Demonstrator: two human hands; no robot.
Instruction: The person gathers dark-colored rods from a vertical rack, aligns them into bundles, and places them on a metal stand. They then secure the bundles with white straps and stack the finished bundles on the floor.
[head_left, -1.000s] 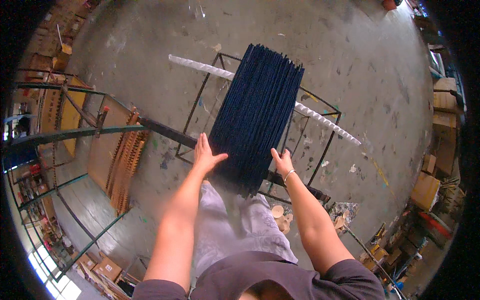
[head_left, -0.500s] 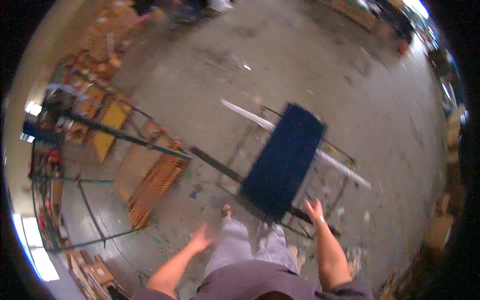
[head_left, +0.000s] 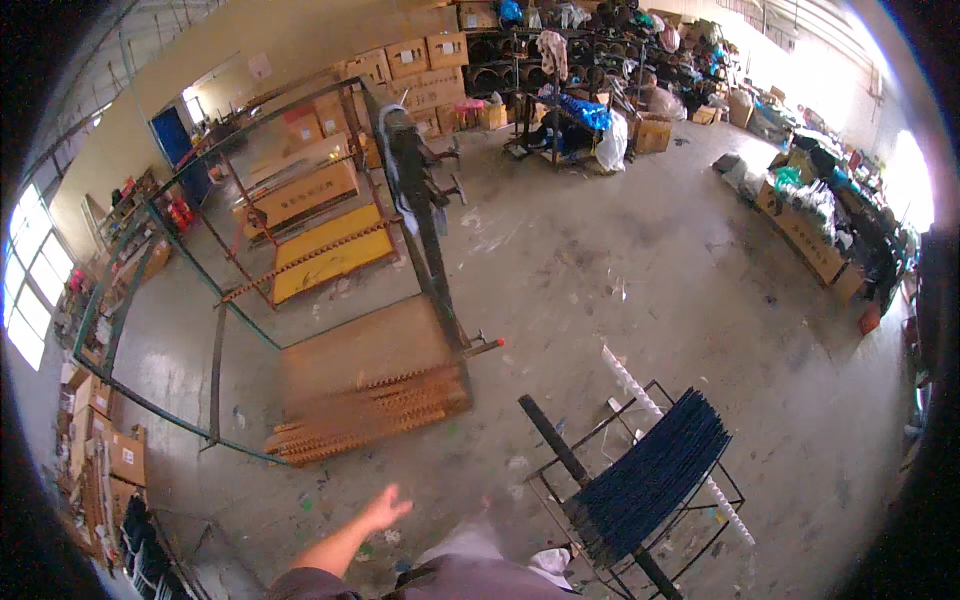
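My left hand (head_left: 383,508) is held out over the floor at the lower middle, its fingers stretched and nothing in them. Nearest to it is a low stack of brown slats with toothed edges (head_left: 385,410) beside a flat brown board (head_left: 365,345). My right hand is out of view. To the right, a dark blue layer of long thin strips (head_left: 655,475) lies across a thin black metal stand (head_left: 536,478). A dark bar (head_left: 552,437) and a white notched bar (head_left: 631,380) run under the strips.
A green metal frame (head_left: 255,325) stands on the left, with a yellow panel (head_left: 335,252) behind it. A tall dark post (head_left: 425,240) rises beside the slats. Cartons (head_left: 430,95) and loaded shelves (head_left: 580,50) line the back; heaped bags and boxes (head_left: 815,225) lie far right.
My view has swung up and to the left, so the blue strips and stand now sit lower right. My right hand has left the picture. My left hand stays empty.
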